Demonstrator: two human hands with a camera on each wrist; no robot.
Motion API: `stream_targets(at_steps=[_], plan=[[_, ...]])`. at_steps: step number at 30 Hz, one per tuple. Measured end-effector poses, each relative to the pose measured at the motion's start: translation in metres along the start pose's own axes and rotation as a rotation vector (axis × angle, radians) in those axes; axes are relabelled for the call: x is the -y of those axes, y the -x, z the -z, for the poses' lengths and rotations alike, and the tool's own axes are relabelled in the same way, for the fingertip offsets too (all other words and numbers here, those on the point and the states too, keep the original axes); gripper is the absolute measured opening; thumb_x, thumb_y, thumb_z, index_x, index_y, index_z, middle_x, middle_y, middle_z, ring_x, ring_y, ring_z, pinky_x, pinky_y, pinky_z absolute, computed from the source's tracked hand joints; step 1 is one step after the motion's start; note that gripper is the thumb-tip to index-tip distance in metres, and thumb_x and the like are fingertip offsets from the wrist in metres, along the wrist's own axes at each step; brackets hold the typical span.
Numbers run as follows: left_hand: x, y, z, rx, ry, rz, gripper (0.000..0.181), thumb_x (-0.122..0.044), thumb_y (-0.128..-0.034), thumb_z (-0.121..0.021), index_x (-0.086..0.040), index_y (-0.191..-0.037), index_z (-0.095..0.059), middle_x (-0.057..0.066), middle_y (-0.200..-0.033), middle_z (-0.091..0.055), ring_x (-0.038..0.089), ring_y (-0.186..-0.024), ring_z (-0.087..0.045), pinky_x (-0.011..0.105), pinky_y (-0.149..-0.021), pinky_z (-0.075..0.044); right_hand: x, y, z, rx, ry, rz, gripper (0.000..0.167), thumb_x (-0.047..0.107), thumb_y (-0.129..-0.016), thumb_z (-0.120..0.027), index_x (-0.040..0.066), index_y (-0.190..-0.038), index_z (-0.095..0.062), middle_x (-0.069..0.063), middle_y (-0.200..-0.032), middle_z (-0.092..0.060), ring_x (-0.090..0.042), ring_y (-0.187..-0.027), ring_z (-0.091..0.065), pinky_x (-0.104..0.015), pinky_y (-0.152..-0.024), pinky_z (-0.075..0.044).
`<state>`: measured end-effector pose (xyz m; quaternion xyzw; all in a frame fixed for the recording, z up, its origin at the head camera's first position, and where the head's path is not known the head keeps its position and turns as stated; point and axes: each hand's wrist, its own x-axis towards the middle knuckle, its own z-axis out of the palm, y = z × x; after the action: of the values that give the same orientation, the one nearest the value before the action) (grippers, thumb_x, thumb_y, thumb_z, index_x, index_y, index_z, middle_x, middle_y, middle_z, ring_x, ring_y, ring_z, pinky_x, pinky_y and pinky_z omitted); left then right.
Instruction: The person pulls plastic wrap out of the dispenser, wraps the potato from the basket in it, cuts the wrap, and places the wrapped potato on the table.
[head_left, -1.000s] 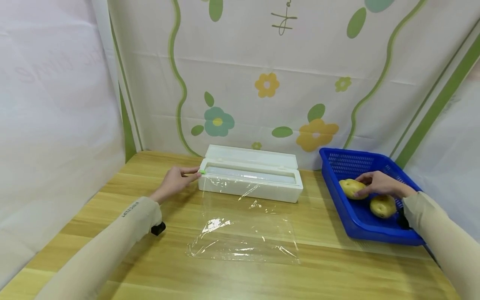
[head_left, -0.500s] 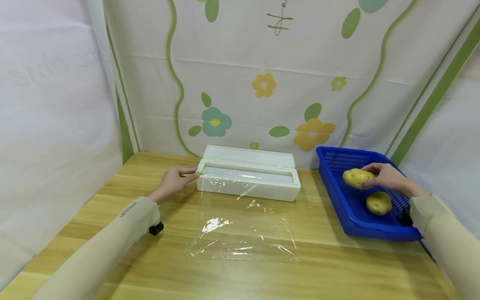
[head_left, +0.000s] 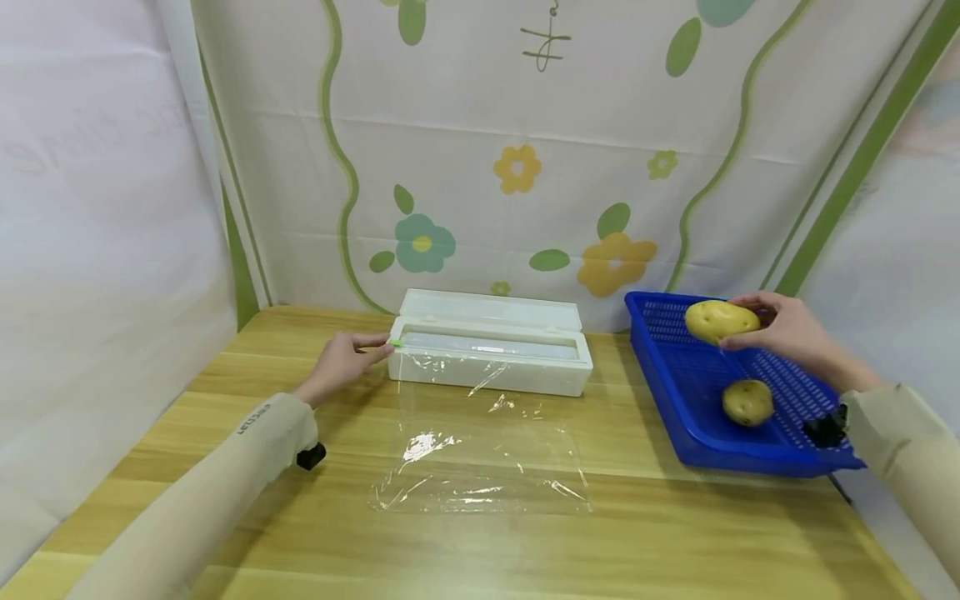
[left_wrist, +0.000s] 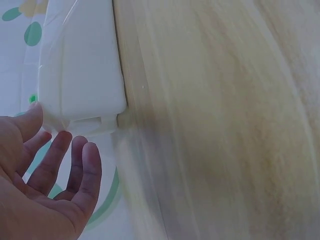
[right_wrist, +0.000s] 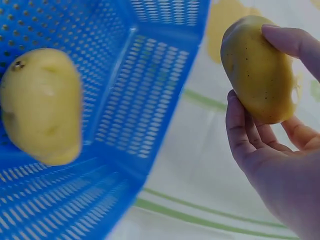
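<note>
A white cling film box stands on the table with its lid raised and a roll inside. From it a clear sheet of cling film lies spread toward the front. My left hand holds the box's left end between thumb and forefinger, beside a small green slider; the other fingers curve loosely near that end in the left wrist view. My right hand grips a yellow potato above a blue basket. A second potato lies in the basket.
The wooden table runs up to a patterned cloth backdrop. The basket sits at the table's right side, its perforated wall close to the cloth. The raised lid stands along the box's back.
My right hand has lifted the potato up from the basket floor, above the other potato. The left hand stays at the box's end. The whole view has shifted slightly.
</note>
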<state>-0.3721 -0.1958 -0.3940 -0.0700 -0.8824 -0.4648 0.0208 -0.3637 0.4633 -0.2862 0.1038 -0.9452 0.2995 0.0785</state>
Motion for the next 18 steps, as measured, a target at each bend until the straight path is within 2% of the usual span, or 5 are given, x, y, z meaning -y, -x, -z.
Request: stream_targets(at_steps=[4,10,14,16,18], plan=[[0.001,0.001,-0.002,-0.004,0.003,-0.001,0.044,-0.036,-0.0949,-0.067,-0.013,-0.132,-0.064,0.016,-0.125,-0.063,0.039,-0.068,-0.058,0.023,-0.044,-0.039,0.024,0.011,0.004,-0.005,-0.040,0.021,0.066,0.024,-0.078,-0.087,0.009,-0.133,-0.053,-0.010,-0.118,-0.058,-0.008,-0.089,-0.060,-0.023,-0.069,-0.052],[0.002,0.000,-0.008,0.004,0.010,-0.023,0.042,-0.033,-0.0958,-0.066,-0.010,-0.131,-0.064,0.015,-0.120,-0.066,0.037,-0.066,-0.058,0.024,-0.044,-0.040,0.057,0.043,-0.001,-0.007,-0.155,0.039,0.063,0.017,-0.080,-0.084,0.010,-0.134,-0.052,-0.005,-0.121,-0.058,-0.010,-0.097,-0.062,-0.023,-0.073,-0.054],[0.001,-0.002,-0.008,0.001,0.020,-0.028,0.042,-0.032,-0.0965,-0.066,-0.010,-0.132,-0.064,0.015,-0.118,-0.067,0.040,-0.071,-0.060,0.025,-0.045,-0.042,0.084,0.063,-0.008,-0.042,-0.207,0.044,0.063,0.015,-0.080,-0.084,0.012,-0.135,-0.052,-0.006,-0.121,-0.059,-0.012,-0.097,-0.063,-0.022,-0.073,-0.054],[0.001,-0.002,-0.006,-0.006,0.016,-0.035,0.041,-0.031,-0.0968,-0.065,-0.009,-0.131,-0.063,0.015,-0.120,-0.066,0.039,-0.079,-0.063,0.025,-0.046,-0.043,0.102,0.072,-0.015,-0.063,-0.225,0.050,0.063,0.015,-0.080,-0.084,0.013,-0.134,-0.053,-0.007,-0.120,-0.060,-0.014,-0.096,-0.063,-0.023,-0.072,-0.054],[0.000,-0.002,-0.004,-0.011,0.010,-0.039,0.041,-0.031,-0.0970,-0.065,-0.008,-0.131,-0.064,0.016,-0.123,-0.065,0.037,-0.088,-0.064,0.031,-0.052,-0.049,0.120,0.081,-0.025,-0.067,-0.279,0.079,0.063,0.010,-0.079,-0.084,0.011,-0.135,-0.053,-0.009,-0.121,-0.060,-0.015,-0.097,-0.064,-0.024,-0.072,-0.054]])
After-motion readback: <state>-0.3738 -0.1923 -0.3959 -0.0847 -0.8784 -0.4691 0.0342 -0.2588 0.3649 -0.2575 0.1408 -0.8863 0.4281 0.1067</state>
